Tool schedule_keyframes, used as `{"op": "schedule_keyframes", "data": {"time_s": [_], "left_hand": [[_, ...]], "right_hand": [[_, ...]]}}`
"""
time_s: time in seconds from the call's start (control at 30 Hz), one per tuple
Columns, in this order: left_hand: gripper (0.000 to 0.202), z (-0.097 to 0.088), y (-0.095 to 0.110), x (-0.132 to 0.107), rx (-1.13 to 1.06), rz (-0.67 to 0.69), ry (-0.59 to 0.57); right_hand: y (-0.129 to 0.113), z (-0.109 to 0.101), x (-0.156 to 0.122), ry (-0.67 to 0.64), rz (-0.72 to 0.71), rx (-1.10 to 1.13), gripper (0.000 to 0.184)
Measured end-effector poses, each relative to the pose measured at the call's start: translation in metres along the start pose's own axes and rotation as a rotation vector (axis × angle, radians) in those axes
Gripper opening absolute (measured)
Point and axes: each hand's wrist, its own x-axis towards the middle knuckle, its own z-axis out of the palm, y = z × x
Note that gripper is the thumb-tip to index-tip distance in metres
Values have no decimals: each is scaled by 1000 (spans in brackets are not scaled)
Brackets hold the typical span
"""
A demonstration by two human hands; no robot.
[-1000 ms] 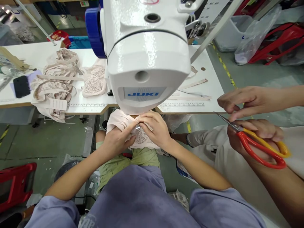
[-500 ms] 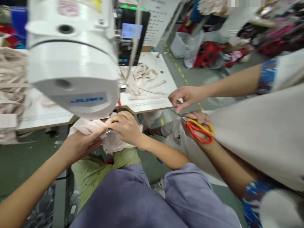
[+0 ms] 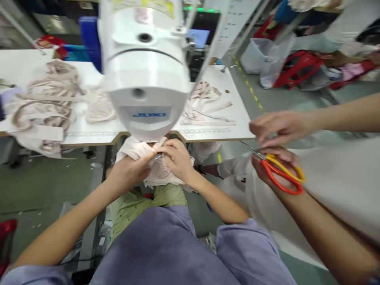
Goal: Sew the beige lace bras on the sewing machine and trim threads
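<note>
Below the head of a white JUKI sewing machine (image 3: pixel 145 83), a pale pink lace garment (image 3: pixel 162 174) hangs over my lap. My left hand (image 3: pixel 129 172) grips its left part, thumb and fingers pinched on the cloth near the machine's front. Close beside it, my right hand (image 3: pixel 178 160) pinches the same garment, fingers bent. A small shiny metal piece (image 3: pixel 158 156) shows between the two hands; I cannot make out what it is. The machine head hides the needle area and the garment's far edge.
At my right stands a co-worker, one hand (image 3: pixel 279 126) raised, the other holding scissors (image 3: pixel 279 174) with red and yellow handles. Pale pink garments (image 3: pixel 50 99) are heaped on the table's left; fabric strips (image 3: pixel 208 107) lie on its right. A control screen (image 3: pixel 198 37) stands behind.
My view has swung left, so the machine and table appear farther right. Both my hands keep hold of the garment. The co-worker's raised hand has moved slightly nearer the scissors.
</note>
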Motion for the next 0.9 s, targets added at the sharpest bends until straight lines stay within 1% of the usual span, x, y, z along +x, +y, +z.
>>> {"op": "schedule_keyframes", "data": {"time_s": [0.07,0.13,0.17,0.2,0.23,0.33,0.5,0.57,0.63,0.73,0.9], "left_hand": [[48,-2,7,0,-6,-48,-30],[48,-3,14,0,1,-97,-38],[48,-3,18,0,9,-120,-32],[49,-2,22,0,18,-147,-21],[50,-2,26,0,27,-177,-10],[54,1,35,1,18,-269,-19],[54,2,38,5,-59,-370,-115],[52,1,37,8,-62,-383,-112],[51,0,36,10,-49,-384,-86],[50,0,34,14,-39,-387,-67],[52,-1,33,17,-54,-407,-83]], "right_hand": [[6,7,-3,51,246,273,27],[14,17,-2,57,468,527,36],[17,22,1,56,530,608,40],[20,26,6,66,555,644,42],[23,29,11,92,548,642,44],[25,32,29,134,449,524,47],[22,25,51,73,348,271,37],[24,24,55,75,299,211,33],[28,25,57,64,251,162,27],[34,27,59,31,221,92,18],[38,31,62,16,211,32,18]]}}
